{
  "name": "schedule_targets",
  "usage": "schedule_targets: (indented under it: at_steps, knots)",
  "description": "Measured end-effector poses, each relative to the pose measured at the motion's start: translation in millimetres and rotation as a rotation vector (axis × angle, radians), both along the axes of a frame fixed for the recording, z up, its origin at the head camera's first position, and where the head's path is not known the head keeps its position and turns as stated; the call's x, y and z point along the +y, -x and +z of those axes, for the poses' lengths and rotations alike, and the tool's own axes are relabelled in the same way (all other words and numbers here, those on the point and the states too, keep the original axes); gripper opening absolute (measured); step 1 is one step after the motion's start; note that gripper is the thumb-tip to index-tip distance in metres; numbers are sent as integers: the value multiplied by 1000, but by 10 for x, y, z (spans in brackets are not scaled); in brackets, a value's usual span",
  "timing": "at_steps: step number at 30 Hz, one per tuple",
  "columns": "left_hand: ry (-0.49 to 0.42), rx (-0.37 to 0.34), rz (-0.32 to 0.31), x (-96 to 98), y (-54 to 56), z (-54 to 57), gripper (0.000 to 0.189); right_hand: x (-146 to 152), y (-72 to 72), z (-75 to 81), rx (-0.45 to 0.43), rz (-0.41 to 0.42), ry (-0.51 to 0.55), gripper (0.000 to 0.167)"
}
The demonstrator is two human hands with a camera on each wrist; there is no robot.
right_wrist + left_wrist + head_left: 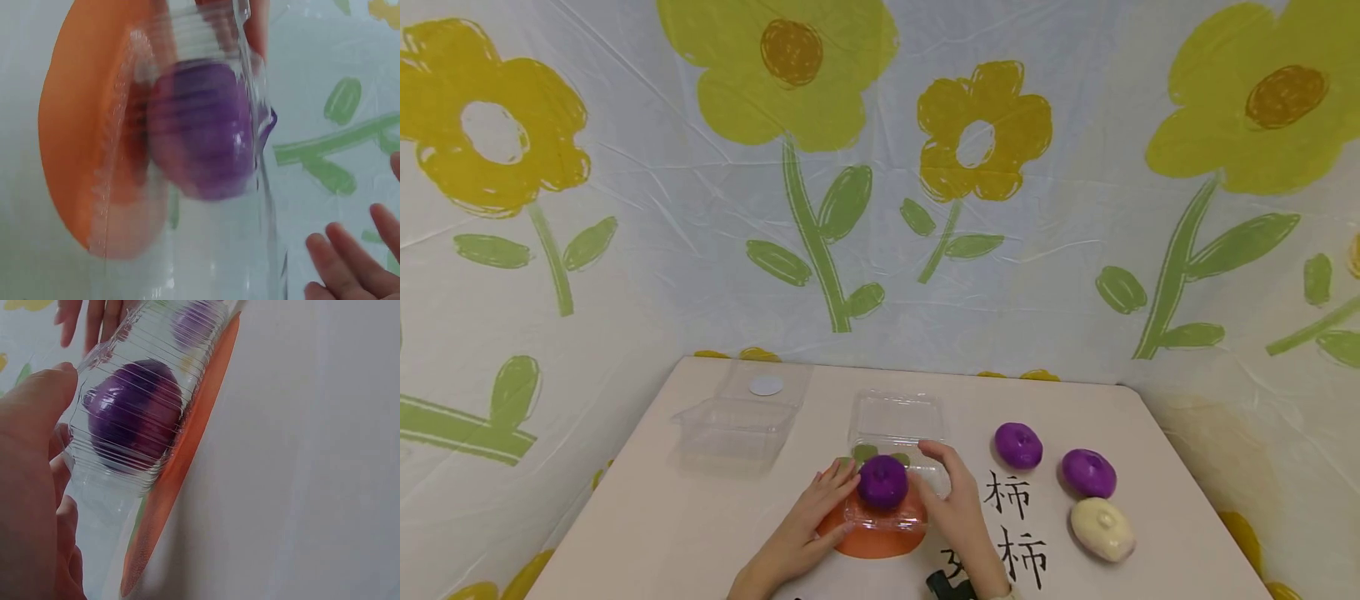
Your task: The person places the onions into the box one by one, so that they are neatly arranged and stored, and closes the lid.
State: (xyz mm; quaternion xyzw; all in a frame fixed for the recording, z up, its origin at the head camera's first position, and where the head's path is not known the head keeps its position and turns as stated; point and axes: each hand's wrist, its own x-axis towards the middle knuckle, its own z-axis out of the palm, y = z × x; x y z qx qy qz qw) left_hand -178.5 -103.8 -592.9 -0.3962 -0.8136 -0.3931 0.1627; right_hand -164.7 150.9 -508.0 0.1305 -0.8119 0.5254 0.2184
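A glossy purple round clay-like piece [883,482] sits in the near half of a clear, hinged plastic box [891,525], whose lid [898,417] lies folded back. My left hand [808,521] holds the box at its left end; in the left wrist view the thumb [53,390] touches the rim while the other fingers lie along that end. At the right side, my right hand [955,508] is spread with thumb and index finger apart, holding nothing. Ridged walls partly blur the purple piece [203,128] in the right wrist view, where spread fingers [350,262] show beyond the rim.
Two more purple pieces [1018,445] [1088,473] and a cream one [1102,529] lie at the right. Another clear box [733,429] stands at the back left. A printed orange shape [880,547] is under the box; a dark green object [950,586] is near the front.
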Motion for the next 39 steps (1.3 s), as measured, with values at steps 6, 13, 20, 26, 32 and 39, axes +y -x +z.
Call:
schedule_targets:
  at_steps: [6,13,20,26,32,39]
  knots:
    - [8,8,5,1,-3,11,59,175,37,-36,70,-29,65,43]
    - [1,5,1,-4,-8,18,58,417,49,-1,46,-53,156,39]
    - [8,9,2,2,-9,22,58,712,135,19,41,-92,231,38]
    - [3,-1,2,3,-14,28,58,961,230,-29,-1,-159,269,41]
    - [2,-12,3,1,-11,25,58,1127,273,-117,-89,-238,257,51]
    - [1,4,5,-2,-3,16,58,1234,311,-240,-209,-266,260,64]
